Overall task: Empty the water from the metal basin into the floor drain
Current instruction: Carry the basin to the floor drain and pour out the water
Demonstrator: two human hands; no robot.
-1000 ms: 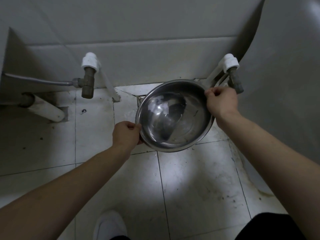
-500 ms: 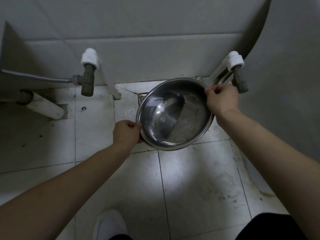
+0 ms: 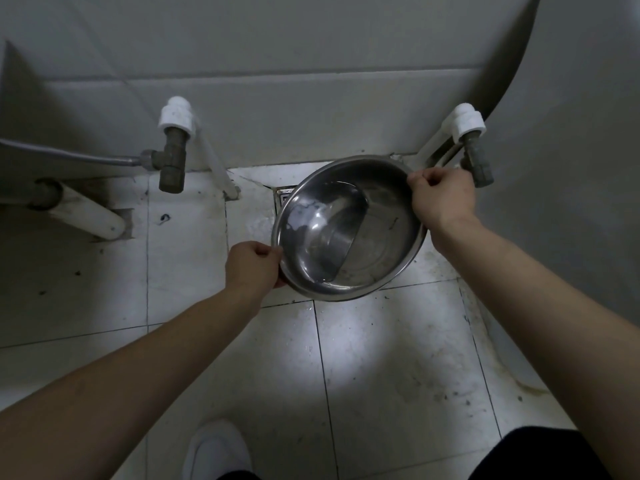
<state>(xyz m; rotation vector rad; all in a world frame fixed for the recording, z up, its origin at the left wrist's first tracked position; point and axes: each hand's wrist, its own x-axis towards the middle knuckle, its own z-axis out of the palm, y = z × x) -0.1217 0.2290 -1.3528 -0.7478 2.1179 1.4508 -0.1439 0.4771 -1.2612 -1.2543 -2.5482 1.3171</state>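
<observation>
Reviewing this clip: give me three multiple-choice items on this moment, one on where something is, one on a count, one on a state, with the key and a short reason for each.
1. Where is the floor drain?
A. Under the far left edge of the metal basin
B. Beside the white shoe
C. Under the right-hand valve

2. How many hands grip the basin rim?
A. None
B. One
C. Two

3. What state is the basin in?
A. Upside down on the floor
B. Held tilted, with water pooled on its left side
C. Level and dry

Key: 1 A, the drain's corner shows just past the rim there. 2 C, the left hand and right hand pinch opposite sides. 3 B, the water lies against the lower left wall.
</observation>
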